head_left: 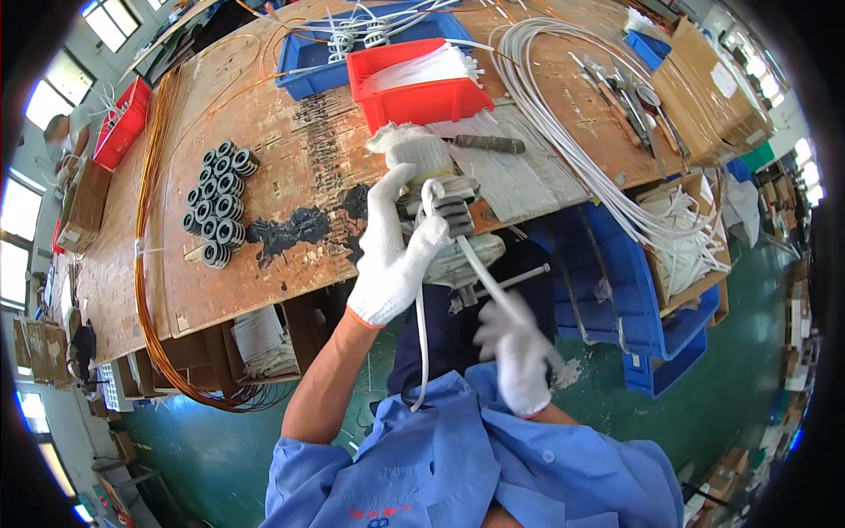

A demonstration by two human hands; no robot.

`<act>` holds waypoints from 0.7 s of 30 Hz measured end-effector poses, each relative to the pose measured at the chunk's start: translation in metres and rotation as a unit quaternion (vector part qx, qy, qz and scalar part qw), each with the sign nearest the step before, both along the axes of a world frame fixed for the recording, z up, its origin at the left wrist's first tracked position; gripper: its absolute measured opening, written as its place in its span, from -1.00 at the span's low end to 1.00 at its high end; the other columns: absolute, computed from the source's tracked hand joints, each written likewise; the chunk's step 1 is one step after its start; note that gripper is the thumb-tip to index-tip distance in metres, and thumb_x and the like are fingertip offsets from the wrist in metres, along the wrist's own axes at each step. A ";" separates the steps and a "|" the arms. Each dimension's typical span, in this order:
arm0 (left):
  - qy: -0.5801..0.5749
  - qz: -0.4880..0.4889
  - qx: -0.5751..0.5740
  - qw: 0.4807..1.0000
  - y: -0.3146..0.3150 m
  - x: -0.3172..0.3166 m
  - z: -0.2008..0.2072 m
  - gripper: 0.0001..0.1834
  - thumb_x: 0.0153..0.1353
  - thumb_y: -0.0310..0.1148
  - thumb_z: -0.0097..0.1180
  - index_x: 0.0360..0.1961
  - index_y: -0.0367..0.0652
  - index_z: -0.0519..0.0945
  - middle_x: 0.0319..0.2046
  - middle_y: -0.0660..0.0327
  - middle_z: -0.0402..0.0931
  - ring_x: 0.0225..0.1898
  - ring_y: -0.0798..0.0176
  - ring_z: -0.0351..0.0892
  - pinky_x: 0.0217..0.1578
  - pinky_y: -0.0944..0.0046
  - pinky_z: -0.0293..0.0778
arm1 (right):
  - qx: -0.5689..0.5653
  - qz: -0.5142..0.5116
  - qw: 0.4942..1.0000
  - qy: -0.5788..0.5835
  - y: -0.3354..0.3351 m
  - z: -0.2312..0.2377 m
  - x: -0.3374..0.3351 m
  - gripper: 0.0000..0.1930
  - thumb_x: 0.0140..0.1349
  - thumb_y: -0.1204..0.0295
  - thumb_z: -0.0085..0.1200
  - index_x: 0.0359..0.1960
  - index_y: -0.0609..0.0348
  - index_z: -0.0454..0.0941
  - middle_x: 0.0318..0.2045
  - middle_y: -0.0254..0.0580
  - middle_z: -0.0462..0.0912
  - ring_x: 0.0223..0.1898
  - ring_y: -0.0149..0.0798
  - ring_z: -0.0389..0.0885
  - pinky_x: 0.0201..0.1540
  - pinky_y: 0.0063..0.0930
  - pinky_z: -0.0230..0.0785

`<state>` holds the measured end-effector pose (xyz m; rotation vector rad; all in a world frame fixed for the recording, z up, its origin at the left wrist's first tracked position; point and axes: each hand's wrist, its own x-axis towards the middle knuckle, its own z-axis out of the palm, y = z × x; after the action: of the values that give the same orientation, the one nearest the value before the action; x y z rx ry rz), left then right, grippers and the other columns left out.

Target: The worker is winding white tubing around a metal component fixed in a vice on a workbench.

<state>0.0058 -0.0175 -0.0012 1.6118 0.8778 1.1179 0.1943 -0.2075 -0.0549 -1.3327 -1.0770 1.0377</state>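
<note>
My left hand (392,264), in a white knitted glove, is closed on a white cord (420,339) at a dark ribbed ring (454,216). The cord loops at the ring's top, and one end hangs down in front of my shirt. The ring sits on a cloth- or plastic-wrapped holder (462,262) at the bench edge; how it is fixed is hidden. From the ring the cord runs straight to the lower right, into my right hand (521,365), also gloved. Motion smears that hand's fingers, but the taut cord passes through its grip.
Several dark ribbed rings (217,198) stand grouped on the wooden bench (290,176). Behind my hands are a red bin (409,106) of white strips and a blue tray (308,77). White cord coils (563,132), hand tools (625,110) and blue crates (598,273) lie right; orange wire (141,264) lies left.
</note>
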 end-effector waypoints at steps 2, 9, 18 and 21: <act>-0.020 -0.001 -0.016 1.000 0.006 0.017 0.006 -0.23 0.58 -0.26 0.16 0.64 -0.29 0.12 0.51 -0.08 0.23 0.42 0.11 0.37 0.34 0.12 0.47 | 0.190 -0.173 0.965 0.050 0.060 0.054 -0.001 -0.18 0.61 -0.24 -0.07 0.38 0.44 0.47 0.04 0.06 0.74 -0.06 -0.27 0.70 0.10 -0.26 0.60; 0.021 0.020 0.020 0.999 0.001 0.015 0.018 -0.61 0.59 -0.31 0.02 0.32 -0.27 0.53 0.40 -0.11 0.35 0.38 -0.08 0.39 0.41 0.03 0.33 | 0.130 0.053 0.849 0.509 0.087 0.070 -0.030 -0.51 0.67 0.13 -0.02 -0.53 -0.02 0.37 -0.67 -0.30 0.38 -0.67 -0.24 0.30 -0.50 -0.30 0.23; 0.098 0.126 0.092 0.983 0.034 0.051 0.021 -0.68 0.48 -0.25 0.07 -0.21 -0.31 0.71 -0.14 -0.13 0.64 -0.02 -0.22 0.55 0.09 -0.08 0.46 | 0.342 -0.018 0.912 -0.225 0.070 0.048 -0.034 -0.77 0.32 0.54 0.16 -0.53 0.10 0.48 -0.65 -0.25 0.54 -0.63 -0.14 0.57 -0.56 -0.36 0.33; 0.145 0.147 0.102 0.973 0.037 0.037 0.024 -0.53 0.53 -0.08 0.02 -0.21 -0.27 0.78 -0.24 -0.11 0.65 -0.04 -0.22 0.60 0.05 -0.09 0.47 | 0.125 0.077 0.955 0.259 0.068 0.187 -0.011 -0.60 0.68 0.21 0.01 -0.39 0.16 0.51 -0.60 -0.38 0.51 -0.61 -0.43 0.41 -0.53 -0.37 0.24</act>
<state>0.0427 0.0197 0.0230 1.8894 1.2593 1.2251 0.1836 -0.1392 0.1321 -0.7226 -0.8806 1.2324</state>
